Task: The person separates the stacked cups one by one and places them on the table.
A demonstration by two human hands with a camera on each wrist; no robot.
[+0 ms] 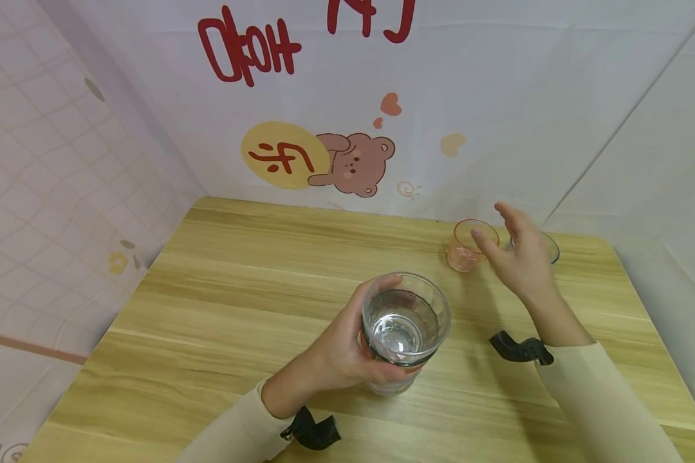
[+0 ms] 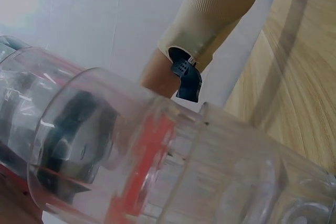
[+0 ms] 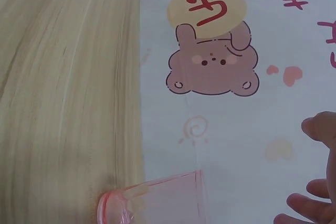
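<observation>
My left hand (image 1: 344, 344) grips a stack of nested clear cups (image 1: 407, 334) above the wooden table, its fingers and thumb curled round the side. Reddish and dark bands show through the clear walls; the stack (image 2: 226, 166) fills the lower left wrist view. At the back right, my right hand (image 1: 524, 260) is raised with thumb and fingers spread, holding nothing. Beside its thumb stands a pink transparent cup (image 1: 462, 256), also in the right wrist view as a pink cup (image 3: 168, 203). A blue-rimmed clear cup (image 1: 553, 247) is partly hidden behind the right hand.
The wooden table (image 1: 208, 308) meets a white printed wall (image 1: 498, 96) at the back, close behind the pink and blue-rimmed cups. More wall panels stand at left and right. Both wrists carry a black camera mount (image 1: 521, 348).
</observation>
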